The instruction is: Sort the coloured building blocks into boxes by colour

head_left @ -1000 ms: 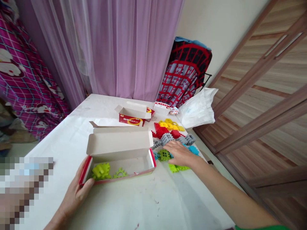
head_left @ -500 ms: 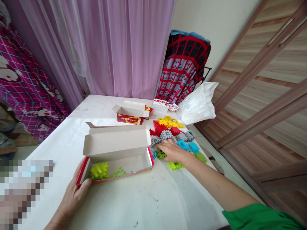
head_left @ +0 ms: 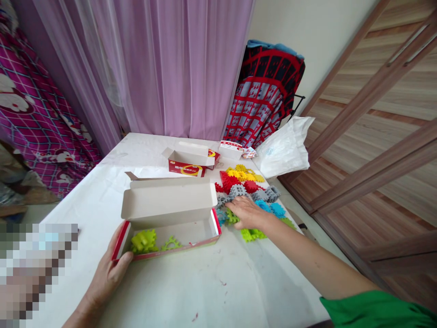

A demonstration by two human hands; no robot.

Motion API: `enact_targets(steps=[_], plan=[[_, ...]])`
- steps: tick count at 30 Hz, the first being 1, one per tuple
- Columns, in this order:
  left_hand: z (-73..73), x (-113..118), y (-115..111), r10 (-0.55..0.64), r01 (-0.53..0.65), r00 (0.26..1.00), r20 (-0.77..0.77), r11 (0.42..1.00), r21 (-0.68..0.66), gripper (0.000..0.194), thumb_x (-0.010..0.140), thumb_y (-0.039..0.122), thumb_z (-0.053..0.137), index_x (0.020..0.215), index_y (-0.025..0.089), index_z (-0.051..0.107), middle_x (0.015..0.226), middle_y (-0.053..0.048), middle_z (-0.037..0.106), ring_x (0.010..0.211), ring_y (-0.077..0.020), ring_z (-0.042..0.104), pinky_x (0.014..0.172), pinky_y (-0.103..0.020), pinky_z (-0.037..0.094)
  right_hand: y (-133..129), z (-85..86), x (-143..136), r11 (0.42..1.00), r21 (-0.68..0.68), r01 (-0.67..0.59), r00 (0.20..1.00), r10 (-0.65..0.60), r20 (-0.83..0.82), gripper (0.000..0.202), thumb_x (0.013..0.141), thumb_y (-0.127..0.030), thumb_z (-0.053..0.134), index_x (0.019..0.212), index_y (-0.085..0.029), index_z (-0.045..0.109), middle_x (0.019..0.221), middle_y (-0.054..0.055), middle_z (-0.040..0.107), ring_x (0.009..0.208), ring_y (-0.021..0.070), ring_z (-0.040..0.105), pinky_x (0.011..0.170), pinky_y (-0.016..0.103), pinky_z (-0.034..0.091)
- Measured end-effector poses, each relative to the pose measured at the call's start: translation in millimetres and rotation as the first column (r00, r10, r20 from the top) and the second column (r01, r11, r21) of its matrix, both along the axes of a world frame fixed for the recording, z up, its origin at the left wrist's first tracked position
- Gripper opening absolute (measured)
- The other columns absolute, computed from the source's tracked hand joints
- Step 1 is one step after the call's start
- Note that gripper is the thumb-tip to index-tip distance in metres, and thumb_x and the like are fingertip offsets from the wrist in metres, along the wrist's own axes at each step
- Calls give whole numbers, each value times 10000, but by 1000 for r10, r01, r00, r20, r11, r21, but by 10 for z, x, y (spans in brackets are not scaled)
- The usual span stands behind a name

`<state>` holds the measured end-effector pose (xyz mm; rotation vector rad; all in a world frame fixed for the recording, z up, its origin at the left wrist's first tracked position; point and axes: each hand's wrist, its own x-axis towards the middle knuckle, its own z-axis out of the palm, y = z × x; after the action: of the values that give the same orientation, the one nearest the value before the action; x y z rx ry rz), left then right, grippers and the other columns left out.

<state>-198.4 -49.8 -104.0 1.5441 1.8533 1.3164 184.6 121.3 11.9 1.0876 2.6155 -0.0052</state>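
My left hand (head_left: 111, 269) grips the left end of an open cardboard box (head_left: 170, 196), thumb on the near wall and its lid flap standing up at the back. Inside lie a stacked bunch of lime-green gears (head_left: 144, 241) and a single flat lime-green gear (head_left: 171, 243). To the right of the box, my right hand (head_left: 245, 212) has its fingers curled down on a green gear (head_left: 232, 217); the fingertips are partly hidden. Around it are grey gears (head_left: 238, 191), blue gears (head_left: 277, 209) and more lime-green gears (head_left: 252, 234).
Beyond lie red gears (head_left: 229, 181) and yellow gears (head_left: 242, 173). A smaller open red box (head_left: 186, 167), a white-and-red carton (head_left: 231, 149) and a white plastic bag (head_left: 283, 148) stand at the back of the white-covered table (head_left: 191, 291). A wooden wardrobe (head_left: 382, 150) is on the right.
The whole view has shifted slightly. My right hand stays at the green gear, its fingers curled a little more around it. My left hand keeps its hold on the box.
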Motion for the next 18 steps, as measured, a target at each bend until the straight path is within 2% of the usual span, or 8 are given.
enact_targets(steps=[6,10,12,15,18], plan=[[-38,5,14,18,-18,1000,-13,1000,23,675,814,491,519,1437,265,391,1410,-30,521,1378,-300,373,1148,-428,309,-34,134,21,999,34,23,999,-23,21,487,684,-335,694,1123,-149,596,958,122,647,954,287,559,842,360,385],[-49,25,6,53,-53,998,17,998,18,712,808,504,525,1458,269,357,1448,-31,479,1424,-316,274,1149,-449,304,10,198,-33,995,95,27,1000,-26,-15,528,684,-353,699,1158,-149,587,987,125,651,978,298,559,842,369,400],[-52,26,4,57,-58,998,32,998,13,716,809,503,528,1463,269,349,1445,-35,482,1433,-316,251,1152,-460,293,17,199,-76,996,88,26,999,-29,27,511,650,-322,738,1113,-147,613,973,128,658,978,302,566,868,383,402],[-58,18,9,31,-31,999,36,999,10,695,808,495,537,1447,272,380,1422,-42,506,1413,-320,300,1148,-480,293,22,199,-119,996,90,30,993,-40,109,522,594,-261,802,1073,-137,636,987,152,667,1040,329,554,957,423,368],[-61,13,17,32,-33,998,46,999,29,700,805,496,540,1447,269,382,1435,-43,492,1404,-324,318,1144,-490,292,42,305,-109,990,135,41,990,-59,129,561,589,-214,819,1108,-138,620,1055,173,657,1120,341,523,1020,450,315]])
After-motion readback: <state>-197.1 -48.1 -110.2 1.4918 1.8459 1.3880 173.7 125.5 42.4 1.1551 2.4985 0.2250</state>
